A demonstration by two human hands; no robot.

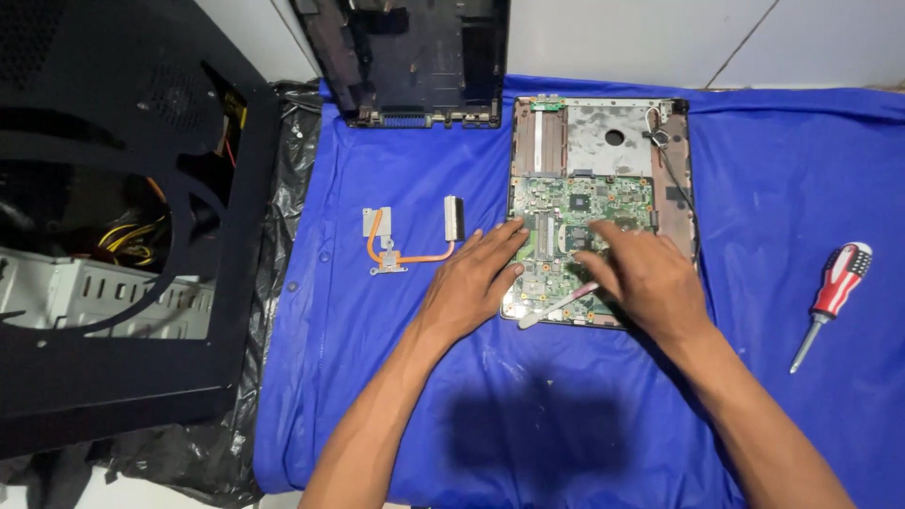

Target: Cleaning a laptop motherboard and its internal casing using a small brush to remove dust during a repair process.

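Note:
An opened laptop base (674,203) lies on a blue cloth (396,339), its green circuit board (603,203) exposed. My left hand (468,283) rests with spread fingers on the board's left edge, holding nothing. My right hand (641,273) sits over the board's lower right part and grips a white brush (551,308), whose handle sticks out to the lower left. The brush head is hidden under my fingers.
A copper heat pipe with metal fins (410,236) lies left of the board. A red and white screwdriver (830,297) lies at the right. A black laptop cover (415,61) leans at the back. An open black computer case (113,217) stands at the left.

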